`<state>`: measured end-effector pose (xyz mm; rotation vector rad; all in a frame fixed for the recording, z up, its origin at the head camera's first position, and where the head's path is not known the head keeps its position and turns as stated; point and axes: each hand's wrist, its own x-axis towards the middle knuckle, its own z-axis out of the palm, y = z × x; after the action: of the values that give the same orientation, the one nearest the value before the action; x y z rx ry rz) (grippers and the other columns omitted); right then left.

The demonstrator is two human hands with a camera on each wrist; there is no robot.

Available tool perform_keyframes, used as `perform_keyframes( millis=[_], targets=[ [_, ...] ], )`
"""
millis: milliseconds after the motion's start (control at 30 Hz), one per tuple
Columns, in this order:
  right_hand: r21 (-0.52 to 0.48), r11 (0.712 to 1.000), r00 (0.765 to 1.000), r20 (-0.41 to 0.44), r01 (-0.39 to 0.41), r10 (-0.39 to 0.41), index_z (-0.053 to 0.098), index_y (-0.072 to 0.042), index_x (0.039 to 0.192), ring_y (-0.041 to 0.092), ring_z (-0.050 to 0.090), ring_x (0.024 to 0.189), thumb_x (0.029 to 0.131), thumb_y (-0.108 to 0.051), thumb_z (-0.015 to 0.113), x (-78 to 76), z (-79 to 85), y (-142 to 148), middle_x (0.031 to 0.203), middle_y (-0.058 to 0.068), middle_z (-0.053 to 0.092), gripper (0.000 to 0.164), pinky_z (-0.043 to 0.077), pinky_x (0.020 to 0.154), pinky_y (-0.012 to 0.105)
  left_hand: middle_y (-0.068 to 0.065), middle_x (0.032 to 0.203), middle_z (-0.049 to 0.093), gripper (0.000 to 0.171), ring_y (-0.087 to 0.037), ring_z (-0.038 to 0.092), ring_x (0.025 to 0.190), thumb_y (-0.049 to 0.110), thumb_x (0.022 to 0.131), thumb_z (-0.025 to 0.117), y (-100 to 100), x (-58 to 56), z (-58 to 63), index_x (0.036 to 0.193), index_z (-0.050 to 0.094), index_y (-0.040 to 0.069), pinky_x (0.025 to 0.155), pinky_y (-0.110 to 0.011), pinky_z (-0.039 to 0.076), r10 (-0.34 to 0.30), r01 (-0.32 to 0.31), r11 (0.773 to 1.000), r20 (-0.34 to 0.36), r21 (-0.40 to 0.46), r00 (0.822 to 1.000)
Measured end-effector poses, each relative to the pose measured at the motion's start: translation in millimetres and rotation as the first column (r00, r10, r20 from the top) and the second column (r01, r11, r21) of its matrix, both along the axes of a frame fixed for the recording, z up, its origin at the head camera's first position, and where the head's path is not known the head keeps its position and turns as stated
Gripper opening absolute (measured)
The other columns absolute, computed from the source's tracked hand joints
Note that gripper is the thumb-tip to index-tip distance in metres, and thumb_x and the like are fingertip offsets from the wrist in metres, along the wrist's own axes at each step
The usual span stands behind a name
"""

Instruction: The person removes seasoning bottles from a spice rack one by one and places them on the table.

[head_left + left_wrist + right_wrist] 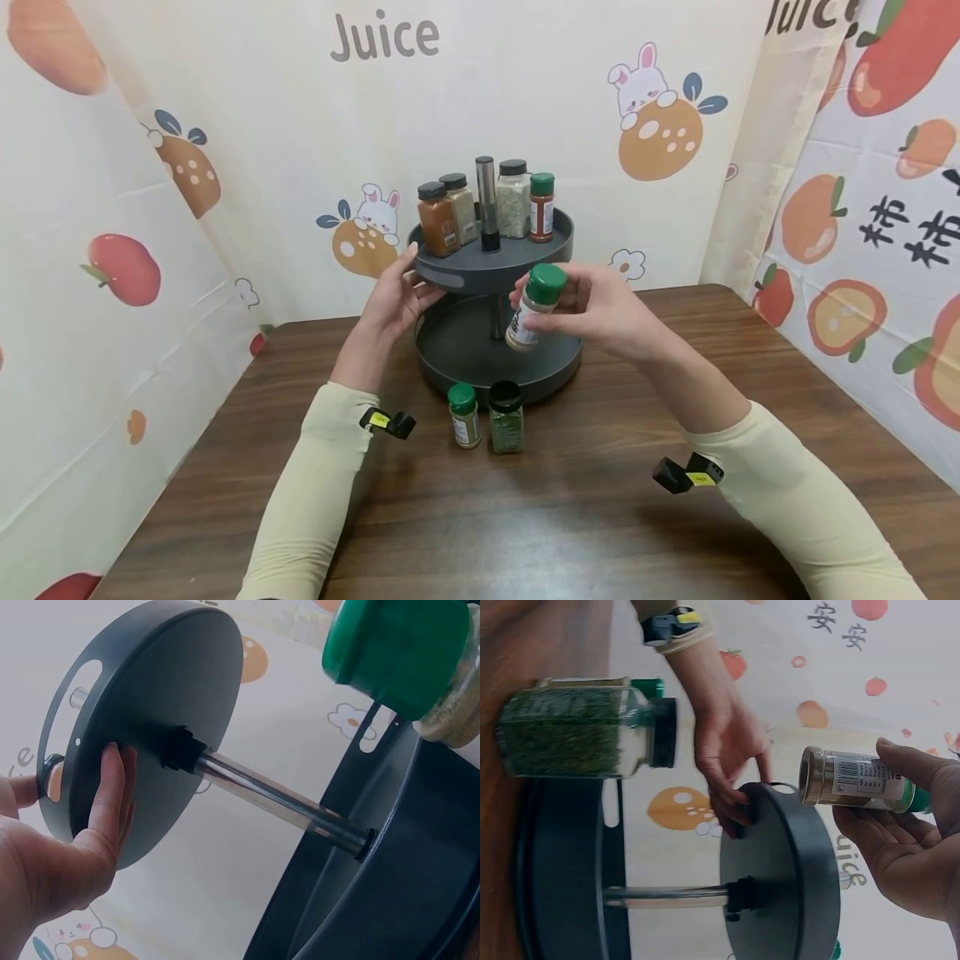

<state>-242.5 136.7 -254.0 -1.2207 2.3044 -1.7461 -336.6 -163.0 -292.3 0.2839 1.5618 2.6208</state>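
My right hand (pixel 611 312) holds a green-capped spice jar (pixel 524 323), tilted, in front of a two-tier turntable rack, between its thumb and fingers. The jar's white label and pale brown contents show in the right wrist view. With the thumb at the rim's handle slot and the fingers underneath, my left hand (pixel 392 304) grips the upper tray (pixel 161 682) of the rack. On that tray stand an orange-brown spice jar (pixel 438 223), a beige one (pixel 462 212), a larger pale jar (pixel 513 204) and a green-capped red one (pixel 542 208).
The lower tray (pixel 450 362) joins the upper one by a metal post (pixel 262 795). Before it on the wooden table (pixel 480 533) stand a small green-capped jar (pixel 465 427) and a black-capped jar of green herbs (pixel 566 735). Printed cloth (pixel 510 92) hangs behind.
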Motion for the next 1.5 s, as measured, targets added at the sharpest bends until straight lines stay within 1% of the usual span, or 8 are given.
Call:
perform_keyframes(
  millis=[233, 333, 533, 733, 1000, 1100, 1300, 1500],
  targets=[
    [0.033, 0.999, 0.999, 0.036, -0.031, 0.030, 0.065, -0.008, 0.119, 0.024, 0.067, 0.104, 0.084, -0.008, 0.078, 3.5, -18.7, 6.9, 0.116, 0.010, 0.070, 0.037, 0.058, 0.091, 0.030, -0.017, 0.125, 0.054, 0.062, -0.021, 0.071, 0.083, 0.042, 0.098, 0.057, 1.3, -0.3, -0.2, 0.148, 0.038, 0.011, 0.075, -0.031, 0.064, 0.000, 0.000, 1.000, 0.007, 0.005, 1.000],
    [0.056, 0.998, 0.999, 0.039, -0.019, 0.017, 0.065, -0.008, 0.118, 0.023, 0.068, 0.100, 0.083, -0.010, 0.079, 3.2, -27.2, 10.1, 0.113, 0.010, 0.071, 0.038, 0.059, 0.088, 0.029, -0.016, 0.122, 0.055, 0.063, -0.021, 0.072, 0.082, 0.043, 0.098, 0.058, 1.1, -0.6, -0.5, 0.148, 0.038, 0.011, 0.075, -0.031, 0.064, 0.000, 0.000, 1.000, 0.000, 0.001, 1.000],
    [0.113, 0.993, 0.998, 0.063, -0.024, 0.017, 0.065, -0.008, 0.119, 0.022, 0.068, 0.099, 0.083, -0.016, 0.079, 4.4, -44.2, 14.7, 0.110, 0.008, 0.072, 0.040, 0.060, 0.087, 0.031, -0.015, 0.117, 0.058, 0.065, -0.022, 0.072, 0.084, 0.043, 0.097, 0.059, 0.6, -1.6, -1.5, 0.148, 0.037, 0.010, 0.077, -0.032, 0.063, 0.002, -0.002, 1.000, -0.005, 0.010, 1.000],
    [0.174, 0.985, 0.996, 0.091, -0.011, -0.005, 0.066, -0.012, 0.116, 0.019, 0.069, 0.097, 0.083, -0.020, 0.080, 5.0, -60.8, 17.2, 0.107, 0.005, 0.073, 0.038, 0.062, 0.082, 0.033, -0.016, 0.121, 0.057, 0.065, -0.023, 0.072, 0.087, 0.043, 0.097, 0.059, -1.1, 1.2, -1.2, 0.149, 0.037, 0.011, 0.077, -0.032, 0.063, 0.001, -0.001, 1.000, -0.002, 0.016, 1.000],
    [0.234, 0.972, 0.996, 0.088, -0.023, 0.002, 0.066, -0.008, 0.114, 0.018, 0.069, 0.094, 0.081, -0.020, 0.081, 3.0, -79.7, 18.0, 0.106, 0.012, 0.073, 0.038, 0.062, 0.082, 0.031, -0.018, 0.128, 0.054, 0.061, -0.024, 0.072, 0.089, 0.041, 0.098, 0.057, -0.3, 1.0, 0.2, 0.149, 0.038, 0.013, 0.078, -0.032, 0.063, -0.004, 0.004, 1.000, -0.009, 0.013, 1.000],
    [0.229, 0.973, 0.996, 0.090, -0.033, 0.013, 0.066, -0.007, 0.113, 0.019, 0.069, 0.094, 0.082, -0.018, 0.081, 2.4, -84.2, 19.5, 0.106, 0.012, 0.072, 0.037, 0.061, 0.082, 0.031, -0.018, 0.129, 0.054, 0.059, -0.023, 0.072, 0.088, 0.041, 0.099, 0.056, 3.2, -1.1, 2.1, 0.149, 0.038, 0.013, 0.078, -0.032, 0.063, -0.014, 0.014, 1.000, -0.016, 0.007, 1.000],
    [0.209, 0.976, 0.993, 0.108, -0.063, 0.040, 0.065, -0.005, 0.115, 0.019, 0.069, 0.095, 0.082, -0.017, 0.081, 1.9, -90.1, 20.6, 0.107, 0.015, 0.072, 0.039, 0.061, 0.083, 0.031, -0.019, 0.136, 0.050, 0.058, -0.024, 0.072, 0.089, 0.040, 0.099, 0.055, 6.0, -2.7, 3.0, 0.149, 0.038, 0.014, 0.078, -0.033, 0.063, 0.000, 0.000, 1.000, -0.011, 0.000, 1.000],
    [0.276, 0.958, 0.994, 0.095, -0.073, 0.048, 0.066, -0.007, 0.113, 0.016, 0.069, 0.094, 0.081, -0.021, 0.082, -1.0, -93.6, 15.7, 0.106, 0.011, 0.072, 0.039, 0.062, 0.083, 0.032, -0.019, 0.141, 0.046, 0.068, -0.024, 0.071, 0.094, 0.043, 0.096, 0.061, -1.6, 1.1, 1.3, 0.151, 0.034, 0.015, 0.081, -0.033, 0.062, -0.005, 0.005, 1.000, 0.007, 0.018, 1.000]
  ],
)
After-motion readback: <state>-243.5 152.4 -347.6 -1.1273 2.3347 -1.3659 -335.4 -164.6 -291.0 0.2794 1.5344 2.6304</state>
